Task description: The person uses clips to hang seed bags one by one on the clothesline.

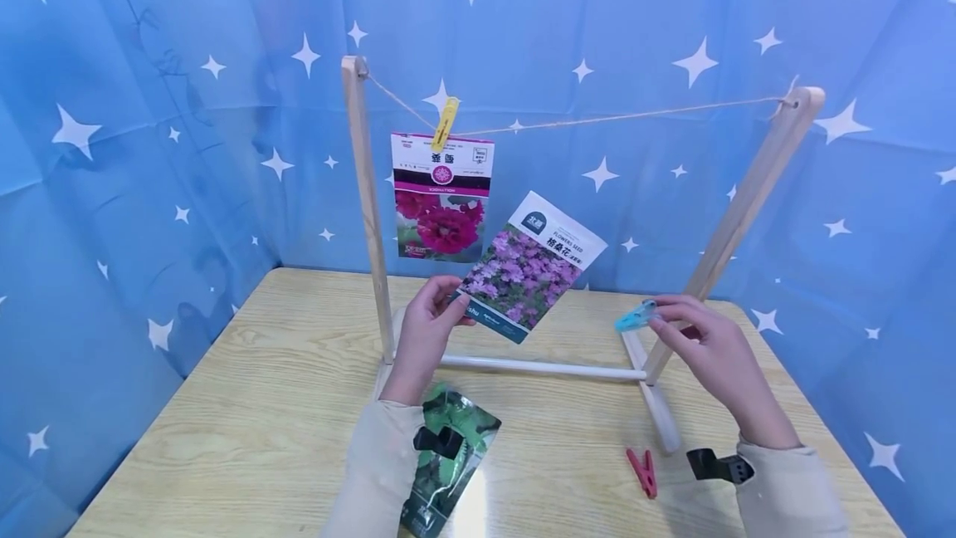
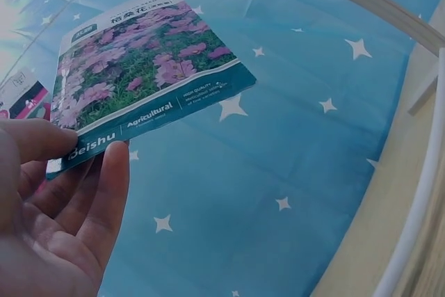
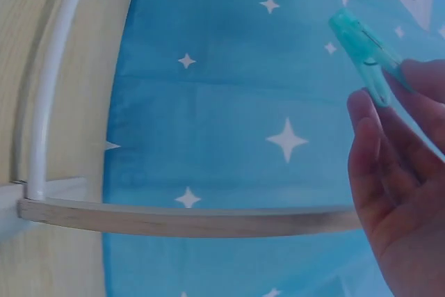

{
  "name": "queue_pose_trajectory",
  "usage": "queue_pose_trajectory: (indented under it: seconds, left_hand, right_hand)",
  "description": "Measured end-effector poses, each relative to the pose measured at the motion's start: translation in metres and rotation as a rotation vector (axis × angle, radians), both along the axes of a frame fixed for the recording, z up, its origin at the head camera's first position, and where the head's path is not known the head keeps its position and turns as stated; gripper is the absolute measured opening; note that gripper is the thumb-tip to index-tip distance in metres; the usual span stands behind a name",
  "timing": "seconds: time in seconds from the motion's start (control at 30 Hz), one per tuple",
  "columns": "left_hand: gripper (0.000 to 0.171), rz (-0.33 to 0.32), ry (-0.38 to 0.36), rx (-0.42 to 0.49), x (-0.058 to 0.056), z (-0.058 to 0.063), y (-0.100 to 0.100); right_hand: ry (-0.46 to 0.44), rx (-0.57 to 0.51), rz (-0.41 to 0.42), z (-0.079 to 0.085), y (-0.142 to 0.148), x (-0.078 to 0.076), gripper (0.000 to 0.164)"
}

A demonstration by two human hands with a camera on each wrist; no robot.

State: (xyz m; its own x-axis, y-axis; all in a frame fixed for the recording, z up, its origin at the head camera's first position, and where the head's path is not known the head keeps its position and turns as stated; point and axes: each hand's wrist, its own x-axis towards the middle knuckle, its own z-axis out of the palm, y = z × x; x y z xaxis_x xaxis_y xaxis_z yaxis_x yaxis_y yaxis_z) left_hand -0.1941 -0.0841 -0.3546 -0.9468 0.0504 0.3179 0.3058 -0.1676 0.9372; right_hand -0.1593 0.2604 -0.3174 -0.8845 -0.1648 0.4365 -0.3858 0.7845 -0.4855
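Observation:
My left hand (image 1: 429,326) pinches the lower left corner of a seed packet (image 1: 526,272) with purple flowers, thumb on its front. The packet is tilted, held in the air just below the string (image 1: 620,118). In the left wrist view its green bottom band (image 2: 167,113) faces me. With thumb and fingertips my right hand (image 1: 705,339) pinches a teal clothespin (image 3: 365,53) by its handle end, near the right post. A second seed packet (image 1: 441,218), with magenta flowers and upside-down print, hangs from the string under a yellow clothespin (image 1: 445,124).
The string runs between two wooden posts (image 1: 366,214) joined by a white bar (image 1: 538,366) low down. On the wooden table (image 1: 224,405) lie a green packet (image 1: 456,455), partly behind my left sleeve, and a red clothespin (image 1: 643,472). A blue star-patterned curtain (image 1: 523,7) stands behind.

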Motion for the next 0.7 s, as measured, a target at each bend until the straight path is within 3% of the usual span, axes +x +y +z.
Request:
queue_pose_trajectory:
  seconds: [0.27,0.47,0.7]
  left_hand:
    - [0.024,0.0,-0.015,0.025,0.016,0.02,0.004]
    - [0.028,0.0,-0.021,0.071,0.014,0.019,0.005]
    - [0.032,0.013,0.01,0.083,0.009,0.017,0.01]
  right_hand:
    - [0.073,0.038,0.03,0.026,0.001,0.003,0.015]
    - [0.143,0.05,0.025,0.046,0.006,0.004,0.011]
    - [0.244,0.103,0.078,0.068,0.005,0.004,0.009]
